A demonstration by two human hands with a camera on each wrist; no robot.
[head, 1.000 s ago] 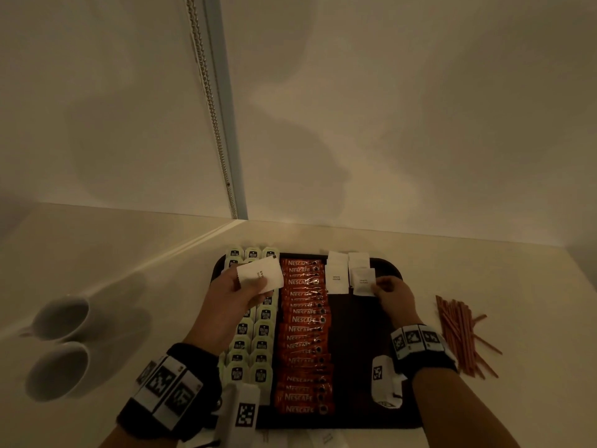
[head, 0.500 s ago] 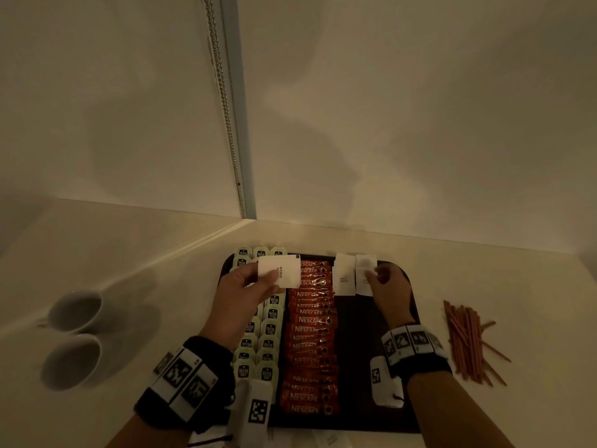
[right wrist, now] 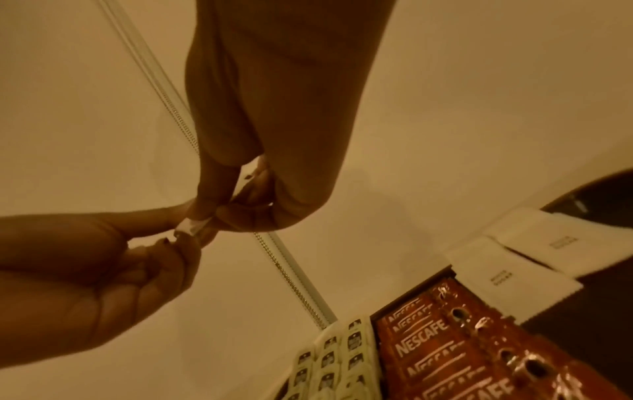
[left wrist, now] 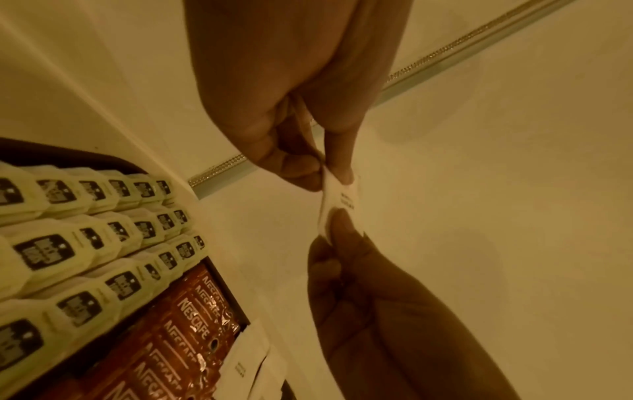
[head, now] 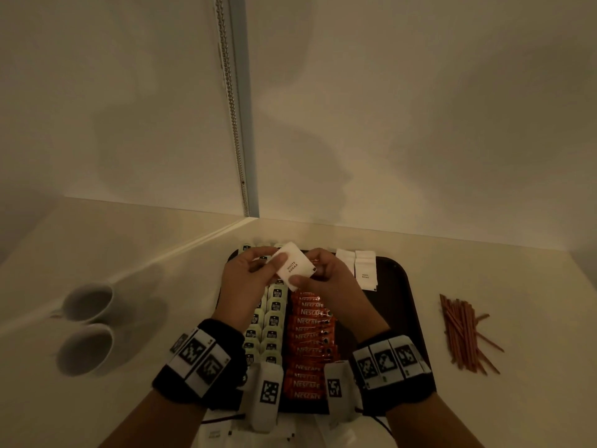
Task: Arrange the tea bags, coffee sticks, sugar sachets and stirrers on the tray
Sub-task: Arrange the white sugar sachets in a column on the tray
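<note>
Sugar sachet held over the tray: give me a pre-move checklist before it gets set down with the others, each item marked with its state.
1. Sachet gripped: ok, left hand and right hand both pinch it.
2. Sachet count in the grip: cannot tell, the edge view looks like more than one layer.
3. Sugar column started on the tray: ok, sachets lie at the far end.
4. Free tray space below them: ok, dark and bare.
5. Coffee sticks and tea bags in tidy columns: ok.
6. Stirrers on the tray: not ok, they lie on the counter to its right.
</note>
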